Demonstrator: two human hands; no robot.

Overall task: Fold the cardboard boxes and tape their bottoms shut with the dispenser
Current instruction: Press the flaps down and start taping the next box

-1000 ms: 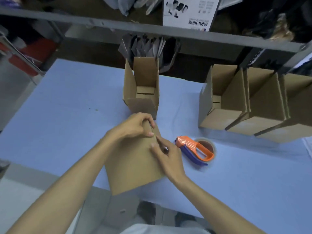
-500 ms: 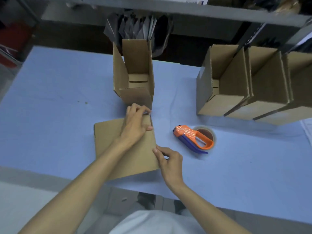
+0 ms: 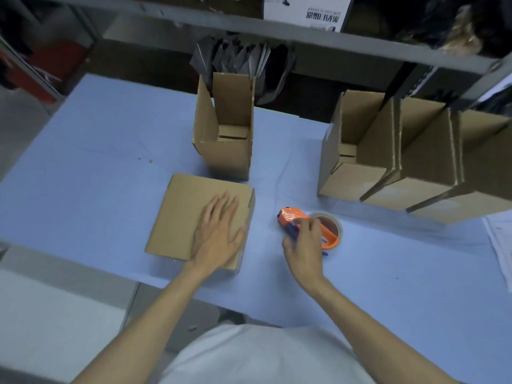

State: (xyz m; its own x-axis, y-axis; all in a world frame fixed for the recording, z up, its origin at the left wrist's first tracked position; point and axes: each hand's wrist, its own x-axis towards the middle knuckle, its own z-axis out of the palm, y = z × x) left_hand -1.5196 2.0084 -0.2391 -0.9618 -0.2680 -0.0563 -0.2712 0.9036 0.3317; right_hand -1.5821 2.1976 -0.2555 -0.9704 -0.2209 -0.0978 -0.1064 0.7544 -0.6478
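On the blue tabletop (image 3: 91, 167), near its front edge, a folded cardboard box (image 3: 191, 212) lies with its closed bottom facing up. The left hand (image 3: 219, 234) rests flat on it, palm down, fingers spread and pointing away from the person, pressing the right part of the panel; its grip is apart, closed on nothing. Just to the right of the box, apart from it, the orange tape dispenser (image 3: 302, 220) lies on its side with a roll of brown tape (image 3: 331, 225) in it. The right hand (image 3: 303, 242) is on the dispenser from the near side, fingers curled over its orange and blue handle; whether the grip is fully clamped on it I cannot tell, and the dispenser rests on the cloth. Behind the flat-topped box stands an open upright carton (image 3: 224, 134), its flaps raised and its inner bottom flaps showing. To the right, well apart from the dispenser, three more open cartons (image 3: 401, 159) stand in a row touching one another, leaning slightly. A grey metal shelf rail (image 3: 277, 26) runs across the top of the view, with dark packaging below it behind the upright carton. A white shirt (image 3: 263, 356) shows at the bottom edge
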